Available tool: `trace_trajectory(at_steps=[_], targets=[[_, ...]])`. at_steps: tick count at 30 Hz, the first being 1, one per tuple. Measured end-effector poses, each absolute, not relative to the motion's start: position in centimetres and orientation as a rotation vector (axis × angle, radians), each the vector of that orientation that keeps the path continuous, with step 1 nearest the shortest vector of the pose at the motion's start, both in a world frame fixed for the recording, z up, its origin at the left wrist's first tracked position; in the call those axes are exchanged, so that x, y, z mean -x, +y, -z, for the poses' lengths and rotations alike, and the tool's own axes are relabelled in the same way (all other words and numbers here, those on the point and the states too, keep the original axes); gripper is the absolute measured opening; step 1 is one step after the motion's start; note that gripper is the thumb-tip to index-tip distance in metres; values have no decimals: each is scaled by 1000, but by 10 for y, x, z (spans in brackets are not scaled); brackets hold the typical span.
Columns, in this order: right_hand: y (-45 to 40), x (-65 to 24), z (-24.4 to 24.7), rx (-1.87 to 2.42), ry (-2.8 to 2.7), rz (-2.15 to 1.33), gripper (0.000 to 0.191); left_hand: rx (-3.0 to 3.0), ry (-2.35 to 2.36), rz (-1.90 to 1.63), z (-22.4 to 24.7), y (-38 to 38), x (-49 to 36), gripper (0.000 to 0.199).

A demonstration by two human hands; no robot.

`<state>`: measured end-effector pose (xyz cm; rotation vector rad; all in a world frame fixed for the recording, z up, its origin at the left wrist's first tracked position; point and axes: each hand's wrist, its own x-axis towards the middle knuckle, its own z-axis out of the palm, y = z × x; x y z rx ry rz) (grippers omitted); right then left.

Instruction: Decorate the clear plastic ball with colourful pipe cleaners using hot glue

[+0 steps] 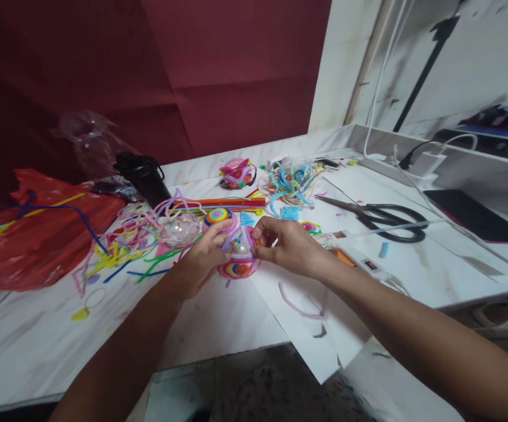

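Observation:
A round ornament (pixel 239 269) with coloured rings and a clear part sits between both hands near the table's front edge. My left hand (pixel 205 258) grips its left side, fingers curled round the edge. On the other side, my right hand (pixel 283 243) pinches the purple-edged rim of the ornament. Just behind my left fingers is a second piece (pixel 219 217) with coloured rings. A clear ball (pixel 180 228) lies to the left among fuzzy pipe cleaners (pixel 126 234). White paper (pixel 311 322) with a pale purple strip on it extends over the front edge.
Black scissors (pixel 386 217) lie at the right, near a power strip (pixel 371 264). A black bottle (pixel 144 176) and a red plastic bag (pixel 51 234) are at the left. Behind the hands are a colourful ball (pixel 237 174) and a pile of blue strands (pixel 293 181).

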<state>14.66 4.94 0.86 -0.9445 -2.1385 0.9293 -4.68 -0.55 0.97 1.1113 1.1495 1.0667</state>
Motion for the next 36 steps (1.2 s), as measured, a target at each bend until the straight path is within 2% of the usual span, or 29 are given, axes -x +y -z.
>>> trace_trajectory(at_steps=[15,28,32,36], targets=[[54,-149,-11,919,-2220,-876,17,-1129,1121,-998,-6,-4,55,84],[57,-152,-10,895,-2213,-932,15,-1108,1064,-979,-6,-2,57,80],[54,-151,-12,942,-2271,-834,21,-1103,1061,-988,-8,-3,55,79],[54,-151,-16,959,-2344,-725,34,-1111,1072,-992,-9,-4,54,79]])
